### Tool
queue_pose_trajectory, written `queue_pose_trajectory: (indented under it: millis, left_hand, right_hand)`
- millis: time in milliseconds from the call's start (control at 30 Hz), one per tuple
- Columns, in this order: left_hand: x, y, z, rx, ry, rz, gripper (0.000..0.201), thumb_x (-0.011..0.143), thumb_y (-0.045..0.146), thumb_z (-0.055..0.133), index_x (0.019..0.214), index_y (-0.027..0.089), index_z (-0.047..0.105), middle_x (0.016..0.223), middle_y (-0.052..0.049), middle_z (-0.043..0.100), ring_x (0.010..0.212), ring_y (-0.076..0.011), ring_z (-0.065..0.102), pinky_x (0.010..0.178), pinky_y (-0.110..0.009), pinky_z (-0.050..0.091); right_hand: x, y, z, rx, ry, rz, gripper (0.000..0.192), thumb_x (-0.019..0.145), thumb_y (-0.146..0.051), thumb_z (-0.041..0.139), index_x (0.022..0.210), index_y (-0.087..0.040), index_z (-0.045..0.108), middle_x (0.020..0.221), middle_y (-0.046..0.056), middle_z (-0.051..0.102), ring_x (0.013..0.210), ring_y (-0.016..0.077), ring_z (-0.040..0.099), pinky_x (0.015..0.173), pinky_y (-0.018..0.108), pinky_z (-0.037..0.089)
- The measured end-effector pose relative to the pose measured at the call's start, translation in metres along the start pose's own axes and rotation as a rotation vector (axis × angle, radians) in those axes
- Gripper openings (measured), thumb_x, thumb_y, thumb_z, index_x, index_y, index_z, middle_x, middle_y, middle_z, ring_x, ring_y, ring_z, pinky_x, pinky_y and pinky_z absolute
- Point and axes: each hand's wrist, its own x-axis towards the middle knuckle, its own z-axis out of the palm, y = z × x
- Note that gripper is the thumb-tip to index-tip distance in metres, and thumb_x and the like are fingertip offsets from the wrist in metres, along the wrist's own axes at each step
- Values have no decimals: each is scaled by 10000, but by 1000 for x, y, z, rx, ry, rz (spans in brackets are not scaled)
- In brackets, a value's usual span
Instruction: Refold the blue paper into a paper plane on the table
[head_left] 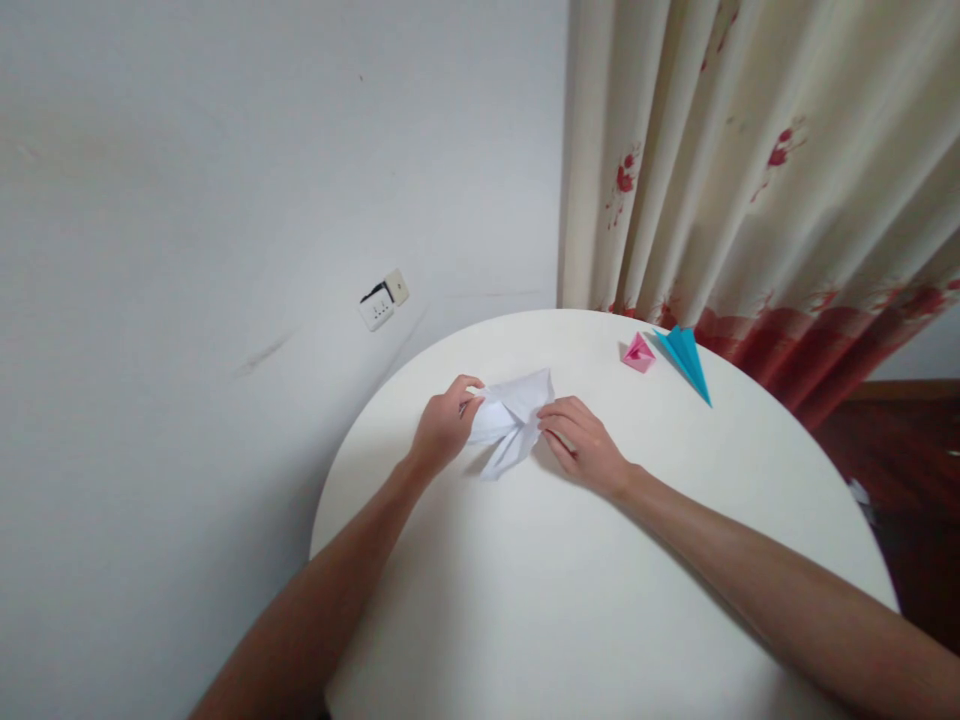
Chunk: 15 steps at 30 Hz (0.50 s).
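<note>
A partly folded white paper piece lies on the round white table, toward its far side. My left hand pinches the paper's left edge between thumb and fingers. My right hand holds the paper's right side, fingertips pressed on a fold. Both forearms reach in from the bottom of the view.
A small pink folded paper shape and a blue paper plane sit at the table's far right edge. Behind them hangs a cream curtain with red flowers. A wall socket is on the white wall to the left.
</note>
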Motion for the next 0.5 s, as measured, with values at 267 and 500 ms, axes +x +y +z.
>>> queue_pose_trajectory:
  millis: [267,500]
  left_hand:
    - [-6,10,-6,213,64,95,243,982,305,528,1189,250,644,980,-34,763,867,-206,726,766,-264,502]
    - [-11,19,8,230,148,36,276,912,221,565,1175,226,646,806,-14,733,654,-164,676,645,-231,480]
  right_hand:
    - [0,-3,7,28,222,269,131,958,-255,554,876,-240,655,949,83,655,954,242,614,854,437,520]
    - [-3,-12,15,-125,173,395,292,848,-323,706,1133,-266,675,1310,121,508,1239,323,481,1009,523,453]
